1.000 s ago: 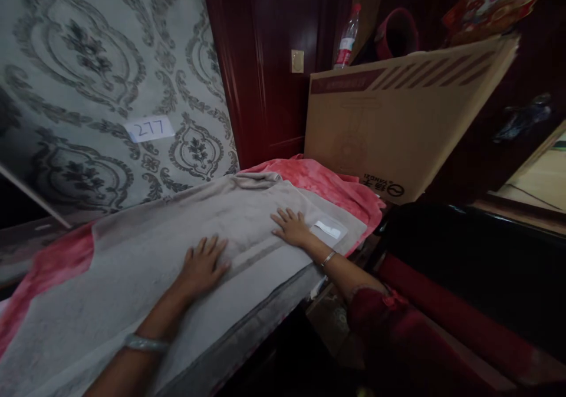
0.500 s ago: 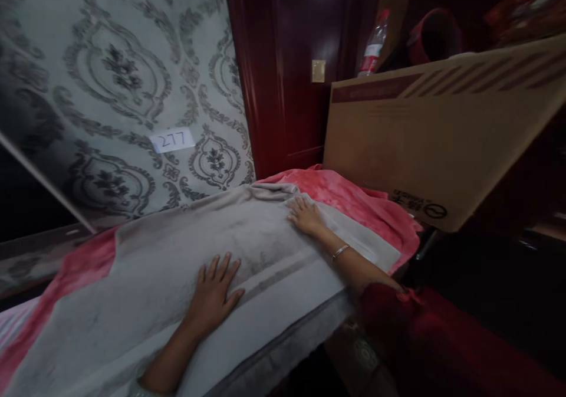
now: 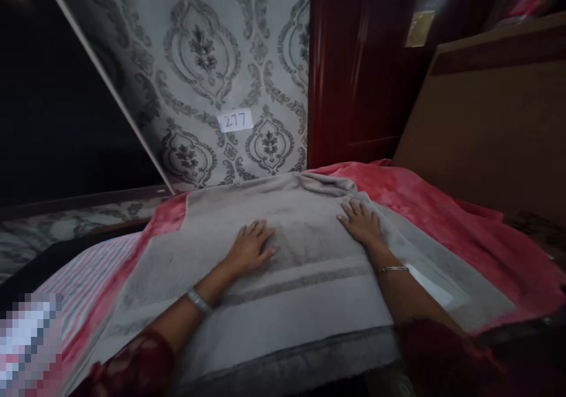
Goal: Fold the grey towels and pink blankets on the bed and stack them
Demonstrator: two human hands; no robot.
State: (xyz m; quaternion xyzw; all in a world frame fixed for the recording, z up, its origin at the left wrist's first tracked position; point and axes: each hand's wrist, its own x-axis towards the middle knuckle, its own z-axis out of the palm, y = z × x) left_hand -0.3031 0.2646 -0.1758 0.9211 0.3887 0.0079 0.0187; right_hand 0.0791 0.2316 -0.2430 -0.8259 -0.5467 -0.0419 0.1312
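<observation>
Grey damask wallpaper fills the wall at twelve o'clock, bearing a small paper label. A dark red wooden door stands at one o'clock, the room dim.

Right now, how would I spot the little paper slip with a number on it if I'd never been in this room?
Look at the grey patterned wallpaper behind the bed, left of the dark red wooden door. Low on it, above the grey towel that both hands press, sits a small white label. It alone is plain white and has 277 handwritten on it.
</observation>
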